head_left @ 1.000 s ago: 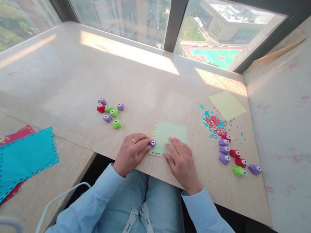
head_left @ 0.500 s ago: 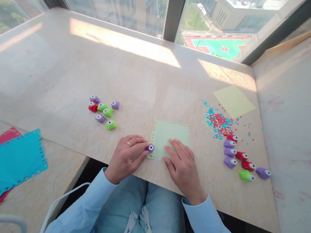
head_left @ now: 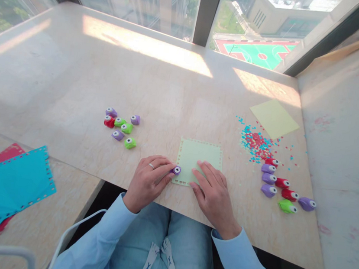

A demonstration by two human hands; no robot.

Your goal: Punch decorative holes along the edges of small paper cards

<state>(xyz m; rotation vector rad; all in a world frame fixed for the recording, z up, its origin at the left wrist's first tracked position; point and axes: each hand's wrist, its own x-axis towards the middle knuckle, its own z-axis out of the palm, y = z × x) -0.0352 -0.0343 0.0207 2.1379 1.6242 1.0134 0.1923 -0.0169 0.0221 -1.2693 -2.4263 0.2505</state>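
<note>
A pale green paper square (head_left: 198,156) with punched edges lies on the marble table (head_left: 158,92) in front of me. My left hand (head_left: 147,182) pinches a small purple punch (head_left: 176,170) against the paper's left edge. Fingers flat and spread, my right hand (head_left: 213,193) presses down on the paper's lower right part.
Several small punches (head_left: 120,127) in purple, red and green sit to the left; another group of punches (head_left: 282,188) lies to the right beside scattered red and blue confetti (head_left: 255,142). A yellow sheet (head_left: 274,118) is far right. Teal and red punched sheets (head_left: 6,185) rest on a lower surface at left.
Both hands, the punch and the paper keep the same hold and place; only the camera view shifted a little.
</note>
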